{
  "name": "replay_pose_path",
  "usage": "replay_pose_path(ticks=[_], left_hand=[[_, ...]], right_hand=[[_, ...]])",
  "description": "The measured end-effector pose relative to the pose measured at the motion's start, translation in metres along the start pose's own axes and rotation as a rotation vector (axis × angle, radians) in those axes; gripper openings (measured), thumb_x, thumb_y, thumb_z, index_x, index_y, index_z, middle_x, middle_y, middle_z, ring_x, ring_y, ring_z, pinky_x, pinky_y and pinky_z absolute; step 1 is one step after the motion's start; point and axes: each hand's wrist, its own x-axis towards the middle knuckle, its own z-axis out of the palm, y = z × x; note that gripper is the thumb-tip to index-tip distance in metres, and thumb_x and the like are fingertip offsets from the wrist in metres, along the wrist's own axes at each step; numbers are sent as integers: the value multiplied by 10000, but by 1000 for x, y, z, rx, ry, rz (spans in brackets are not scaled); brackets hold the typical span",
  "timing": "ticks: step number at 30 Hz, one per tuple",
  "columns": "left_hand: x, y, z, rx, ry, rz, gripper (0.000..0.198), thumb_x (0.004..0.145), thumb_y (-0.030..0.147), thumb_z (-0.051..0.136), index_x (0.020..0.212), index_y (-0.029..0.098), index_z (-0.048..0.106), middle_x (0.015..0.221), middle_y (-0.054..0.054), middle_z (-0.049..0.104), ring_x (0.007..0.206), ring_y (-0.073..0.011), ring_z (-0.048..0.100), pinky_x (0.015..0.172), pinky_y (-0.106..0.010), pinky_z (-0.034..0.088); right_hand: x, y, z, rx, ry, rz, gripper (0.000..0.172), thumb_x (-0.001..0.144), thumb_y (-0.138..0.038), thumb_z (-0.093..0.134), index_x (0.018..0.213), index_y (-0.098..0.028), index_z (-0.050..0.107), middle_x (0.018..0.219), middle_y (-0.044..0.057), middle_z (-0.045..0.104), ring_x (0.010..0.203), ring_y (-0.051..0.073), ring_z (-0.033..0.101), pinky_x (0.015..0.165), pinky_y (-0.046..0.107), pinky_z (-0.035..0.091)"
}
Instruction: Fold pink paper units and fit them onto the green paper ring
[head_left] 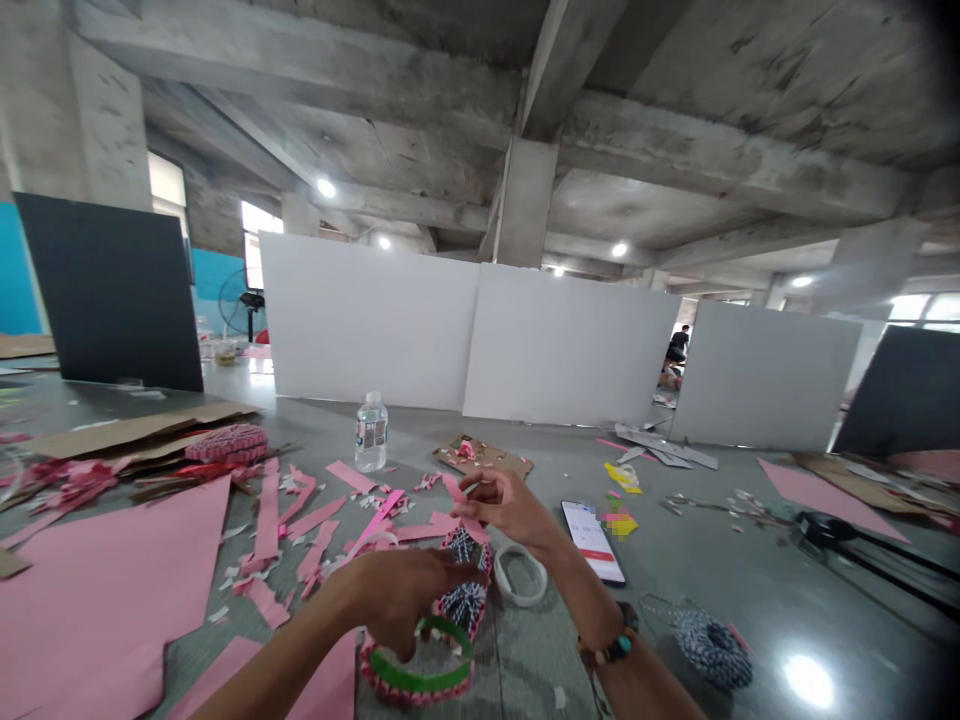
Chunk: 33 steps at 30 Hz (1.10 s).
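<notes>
Paper (112, 590) fills eight o'clock of the grey table (529, 660); at six, the left hand (394, 590), grip unclear, partly hides the yarn-wound piece (461, 610); the right hand (510, 508) pinches a pink strip (454, 488); concrete pillar (529, 200), twelve; black object (821, 530), four, cut off.

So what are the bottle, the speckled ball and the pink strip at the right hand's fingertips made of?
Bottle: probably plastic, clear and shiny; you can see through it.
Speckled ball: likely yarn or string, matt; wound strands show.
Pink strip: matt, maybe paper or thin foam; it's flat and plain, so I can't tell which.
</notes>
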Motion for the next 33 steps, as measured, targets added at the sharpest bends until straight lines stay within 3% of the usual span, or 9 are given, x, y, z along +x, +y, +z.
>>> replay_pose_path(ticks=[3,8,17,20,23,26,30,33], left_hand=[[-2,2,-2,-52,-18,-56,902,547,159,723,1407,236,459,1385,-140,529,1251,-339,520,980,-440,500],[-3,6,-9,-55,-99,-72,601,596,187,746,1189,217,653,1101,-80,690,990,-289,657,830,-361,553],[-5,-1,-5,-161,-12,-13,799,539,430,850,1284,308,587,1133,-61,688,1018,-328,640,842,-407,530],[-10,4,-8,-202,16,-13,752,542,444,859,1241,314,612,1080,-40,702,964,-301,654,798,-365,521],[-14,10,-14,-214,188,-30,523,613,452,839,1076,282,665,1024,-15,700,932,-257,642,729,-297,494],[-13,12,-17,-236,493,-38,239,766,351,759,884,211,606,842,11,658,767,-171,600,617,-235,438],[-8,6,-18,-210,908,44,114,906,275,628,884,191,553,824,15,576,671,-109,534,593,-223,429],[-4,1,-17,-193,1076,166,89,925,269,616,903,190,579,908,-1,571,723,-94,571,653,-223,482]], right_hand=[[1,1,0,0,-11,-12,430,611,-421,870,851,-134,656,741,53,719,723,176,689,649,244,474],[0,-2,2,10,-20,-39,426,627,-467,847,783,-132,635,703,48,701,704,167,669,627,236,472],[-2,-9,2,-9,82,-89,326,630,-335,859,754,-151,620,719,-23,598,642,102,577,564,191,423],[-2,-9,2,9,88,-104,346,640,-344,851,734,-156,576,678,-26,592,629,117,599,557,195,422],[-1,-8,3,45,97,-125,399,647,-383,844,719,-166,517,620,-40,567,598,125,606,557,201,434],[1,-6,4,88,121,-160,435,652,-407,838,718,-180,473,577,-62,531,531,102,548,525,194,427],[1,-8,8,136,134,-215,448,650,-403,840,707,-188,451,600,-67,505,516,86,494,495,183,409],[0,-12,14,173,134,-261,449,647,-386,844,685,-188,442,656,-46,522,597,102,535,536,186,425]])
